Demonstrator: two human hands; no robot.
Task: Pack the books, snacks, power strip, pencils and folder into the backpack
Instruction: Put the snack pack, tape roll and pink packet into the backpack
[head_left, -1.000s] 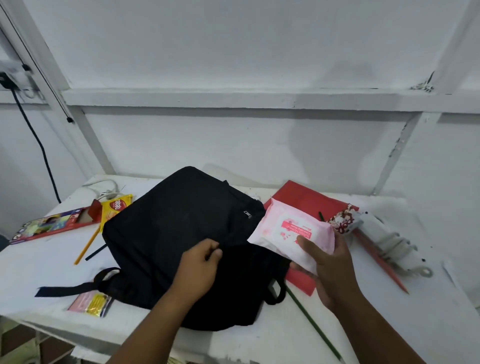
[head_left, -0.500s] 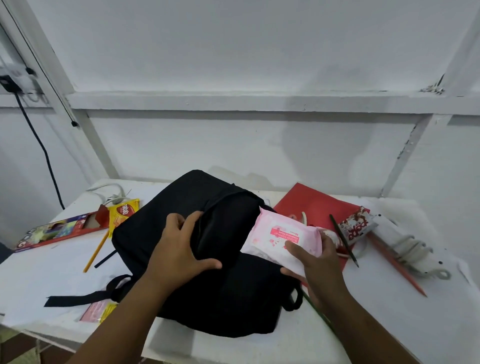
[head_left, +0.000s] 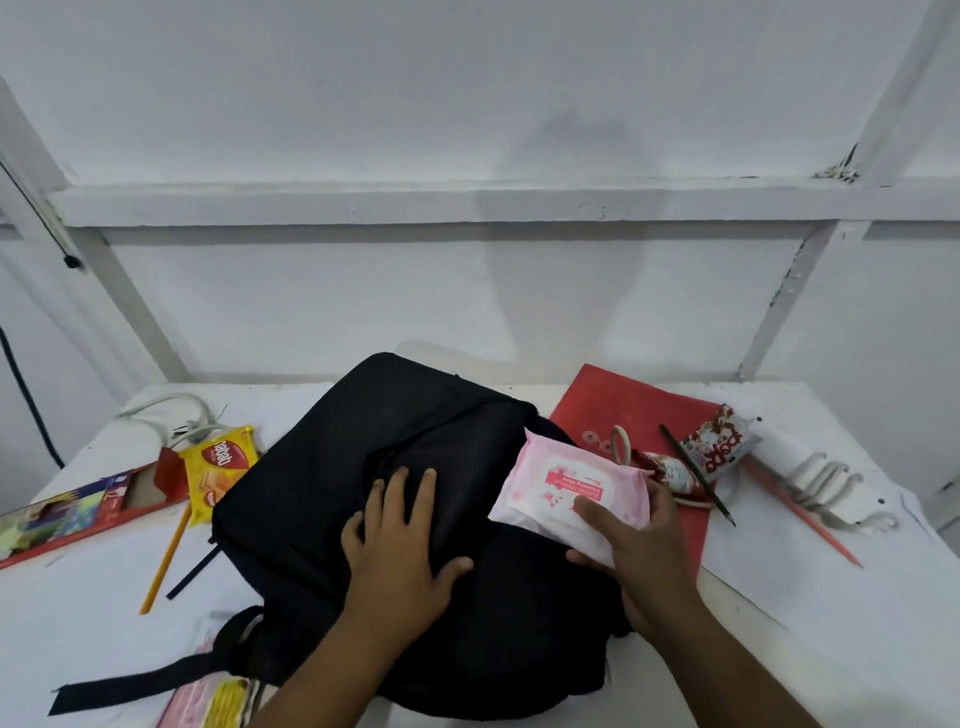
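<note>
One black backpack (head_left: 415, 519) lies mid-table; the left hand (head_left: 400, 540) rests flat on it, fingers spread, while the right hand (head_left: 639, 551) grips one pink wipes pack (head_left: 569, 493). One red folder (head_left: 623, 410), three loose pencils (head_left: 166, 558)

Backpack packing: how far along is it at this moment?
Early. Nothing visibly packed; the backpack's inside is hidden. In hand: right hand holds a pink packet over it, left hand rests flat on it. Left on the table: yellow snack, pencil, red folder, power strip.
</note>
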